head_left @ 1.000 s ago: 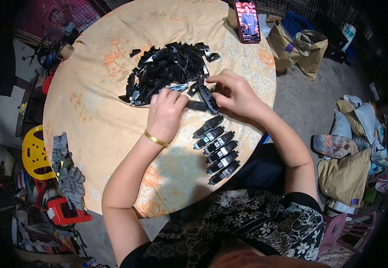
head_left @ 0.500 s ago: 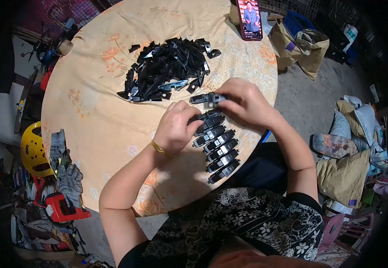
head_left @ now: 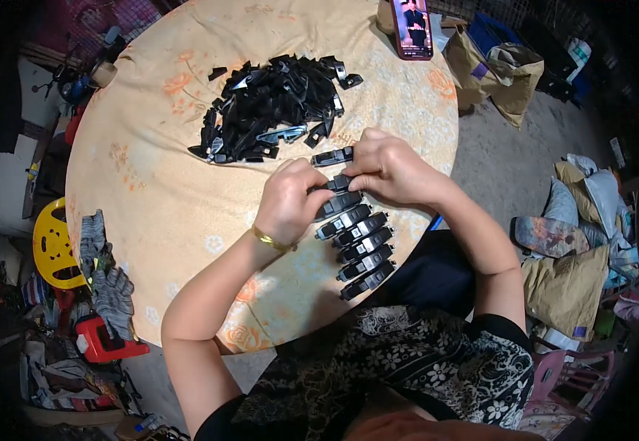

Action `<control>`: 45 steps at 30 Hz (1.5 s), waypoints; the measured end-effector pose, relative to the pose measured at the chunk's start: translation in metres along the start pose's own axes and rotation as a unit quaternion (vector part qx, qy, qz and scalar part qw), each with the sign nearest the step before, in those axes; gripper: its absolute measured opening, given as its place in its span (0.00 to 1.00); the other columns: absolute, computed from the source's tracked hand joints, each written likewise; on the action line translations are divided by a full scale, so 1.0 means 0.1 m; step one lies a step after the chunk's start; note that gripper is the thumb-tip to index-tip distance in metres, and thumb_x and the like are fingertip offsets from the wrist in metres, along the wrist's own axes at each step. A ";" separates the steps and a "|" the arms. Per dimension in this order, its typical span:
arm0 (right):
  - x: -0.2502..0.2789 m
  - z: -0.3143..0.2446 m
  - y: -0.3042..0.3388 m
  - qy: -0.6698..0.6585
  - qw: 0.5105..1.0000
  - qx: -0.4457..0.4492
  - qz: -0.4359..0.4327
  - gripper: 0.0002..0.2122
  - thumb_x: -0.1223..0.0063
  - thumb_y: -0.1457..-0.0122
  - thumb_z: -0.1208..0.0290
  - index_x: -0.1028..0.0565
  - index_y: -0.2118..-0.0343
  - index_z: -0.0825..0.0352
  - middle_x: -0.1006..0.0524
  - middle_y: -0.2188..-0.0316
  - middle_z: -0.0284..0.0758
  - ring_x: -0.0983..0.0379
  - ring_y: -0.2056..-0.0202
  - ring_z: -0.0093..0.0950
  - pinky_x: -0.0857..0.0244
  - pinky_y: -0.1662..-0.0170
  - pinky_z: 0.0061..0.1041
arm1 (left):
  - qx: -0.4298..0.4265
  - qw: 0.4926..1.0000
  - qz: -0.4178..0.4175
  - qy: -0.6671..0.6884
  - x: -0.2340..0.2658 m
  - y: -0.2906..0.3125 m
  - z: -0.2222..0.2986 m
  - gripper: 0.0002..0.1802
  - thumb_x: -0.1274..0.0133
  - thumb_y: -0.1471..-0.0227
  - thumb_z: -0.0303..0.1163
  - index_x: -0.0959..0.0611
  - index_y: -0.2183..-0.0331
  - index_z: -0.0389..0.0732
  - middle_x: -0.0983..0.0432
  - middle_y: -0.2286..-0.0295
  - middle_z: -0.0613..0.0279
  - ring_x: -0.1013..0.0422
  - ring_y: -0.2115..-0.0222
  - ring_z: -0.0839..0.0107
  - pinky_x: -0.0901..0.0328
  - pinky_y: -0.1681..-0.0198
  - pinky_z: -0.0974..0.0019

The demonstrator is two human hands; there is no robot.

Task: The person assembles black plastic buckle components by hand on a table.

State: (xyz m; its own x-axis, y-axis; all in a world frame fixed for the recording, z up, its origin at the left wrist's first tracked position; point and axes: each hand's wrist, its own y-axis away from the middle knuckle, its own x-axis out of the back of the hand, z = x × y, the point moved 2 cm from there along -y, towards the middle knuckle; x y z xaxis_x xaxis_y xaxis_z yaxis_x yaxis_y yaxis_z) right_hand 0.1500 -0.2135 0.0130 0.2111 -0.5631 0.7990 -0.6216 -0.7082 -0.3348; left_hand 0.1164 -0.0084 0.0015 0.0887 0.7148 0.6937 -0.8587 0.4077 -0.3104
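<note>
My left hand is closed, thumb and fingers pinching the left end of a small black plastic part. From the other side my right hand pinches the right end of that same part. Just above it, close to the right fingertips, lies another black plastic part. A slanting row of several similar black parts with small silvery patches runs from under my hands toward the table's near edge. Farther off is a heap of loose, thin black plastic pieces. My fingers hide much of the held part.
A flowered cloth covers the round table. A phone with a lit screen stands at the far right edge. Grey gloves hang at the left edge near a yellow stool. Sacks lie on the floor at right.
My right hand has moved slightly left and down, bringing its fingertips onto the part by my left fingers. The upper black part shows more clearly, apart from the pinched one.
</note>
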 end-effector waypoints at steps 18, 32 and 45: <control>0.10 0.90 -0.53 0.260 0.928 -0.017 0.267 0.14 0.48 0.47 0.73 0.24 0.56 0.65 0.23 0.63 0.41 0.28 0.57 0.42 0.33 0.54 0.36 | 0.002 0.983 -0.070 -0.168 -0.07 -0.21 0.14 0.28 0.48 0.46 0.46 0.28 0.47 0.42 0.33 0.67 0.51 0.33 0.65 0.54 0.35 0.61 0.57; -0.06 0.31 -0.16 -0.148 0.965 -0.193 0.096 0.10 0.54 0.36 0.70 0.27 0.58 0.71 0.22 0.69 0.39 0.26 0.65 0.26 0.33 0.59 0.25 | -0.092 0.995 -0.022 -0.024 -0.02 -0.13 -0.02 0.08 0.46 0.57 0.19 0.25 0.71 0.38 0.29 0.70 0.54 0.33 0.65 0.54 0.37 0.59 0.59; 0.01 0.02 0.01 0.014 0.996 -0.068 0.054 0.13 0.37 0.54 0.72 0.21 0.64 0.69 0.26 0.71 0.38 0.29 0.66 0.38 0.34 0.63 0.33 | 0.067 0.997 0.009 -0.028 0.08 -0.10 -0.13 0.11 0.36 0.62 0.25 0.17 0.71 0.34 0.26 0.73 0.57 0.29 0.71 0.63 0.34 0.67 0.65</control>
State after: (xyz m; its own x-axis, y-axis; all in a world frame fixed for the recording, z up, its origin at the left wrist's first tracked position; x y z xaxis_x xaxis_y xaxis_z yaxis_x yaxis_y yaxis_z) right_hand 0.1512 -0.2155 0.0123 0.1177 -0.6186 0.7769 -0.7357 -0.5797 -0.3501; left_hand 0.1323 0.0008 0.0017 0.0481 0.6875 0.7246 -0.9196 0.3136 -0.2365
